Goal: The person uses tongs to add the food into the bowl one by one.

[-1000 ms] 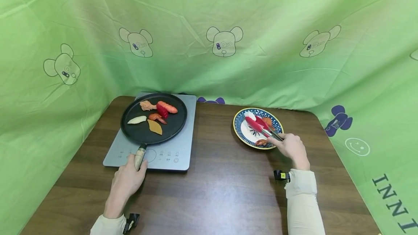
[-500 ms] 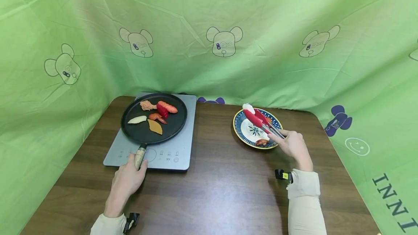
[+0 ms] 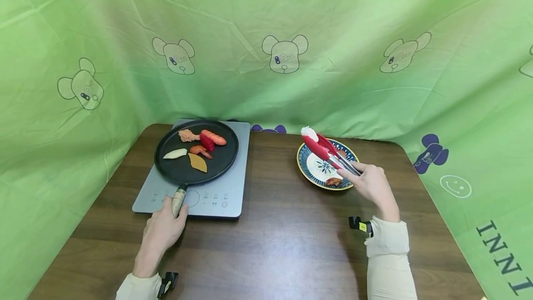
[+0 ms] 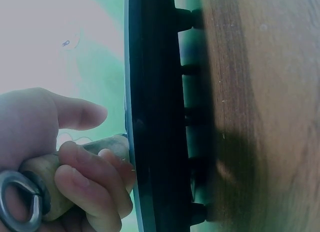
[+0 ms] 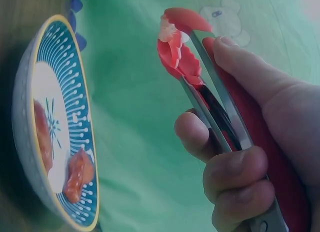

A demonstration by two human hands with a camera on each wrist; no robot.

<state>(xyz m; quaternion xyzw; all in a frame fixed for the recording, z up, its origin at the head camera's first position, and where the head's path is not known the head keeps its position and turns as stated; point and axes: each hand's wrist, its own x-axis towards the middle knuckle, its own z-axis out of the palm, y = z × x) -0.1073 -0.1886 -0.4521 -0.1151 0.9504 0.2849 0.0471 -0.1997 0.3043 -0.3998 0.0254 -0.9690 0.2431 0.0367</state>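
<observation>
My left hand [image 3: 161, 229] grips the wooden handle [image 3: 178, 201] of a round black frying pan [image 3: 220, 165], its fingers curled round it in the left wrist view. Several food pieces lie in the pan: a white wedge [image 3: 175, 153], a brown leaf-shaped piece [image 3: 197, 162], a wing-like piece [image 3: 201, 151] and reddish ones [image 3: 213, 136]. With my right hand [image 3: 374, 188] I hold red-tipped metal tongs [image 5: 212, 105]. Pinched in their tips is a whitish piece [image 3: 309, 133], raised over the far left rim of a blue-patterned plate [image 3: 306, 170]. On that plate lie browned meat pieces [image 5: 80, 175].
Beneath the pan is a flat grey induction cooker [image 3: 239, 184] with touch controls along its front. The brown wooden table [image 3: 275, 226] runs between cooker and plate. A green printed curtain [image 3: 233, 59] hangs behind and on both sides.
The tongs with the whitish piece have risen from the plate and shifted left towards its far rim. My left hand and the pan stay where they were.
</observation>
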